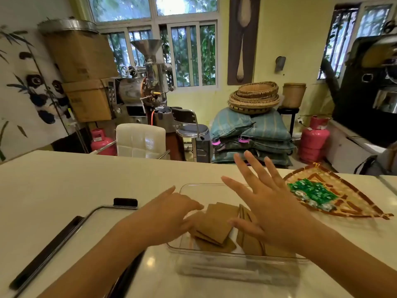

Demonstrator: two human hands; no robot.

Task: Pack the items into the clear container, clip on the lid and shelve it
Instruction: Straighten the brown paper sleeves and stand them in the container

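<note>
A clear rectangular container (214,261) stands on the white counter in front of me. Several brown paper packets (217,224) lie inside it in a loose pile. My left hand (169,214) reaches into the container from the left, its fingertips touching the packets. Above the container's right half hovers my right hand (268,203), fingers spread wide and holding nothing. The clear lid (64,239) with black clips lies flat on the counter to the left. Small green-wrapped items (311,193) sit on a woven fan-shaped tray (352,201) to the right.
The white counter (86,181) ends at a far edge beyond the container. Behind it stand a white padded chair (140,139), a stool, stacked sacks with woven baskets (254,97), pink gas cylinders (313,140) and a metal roasting machine (139,87).
</note>
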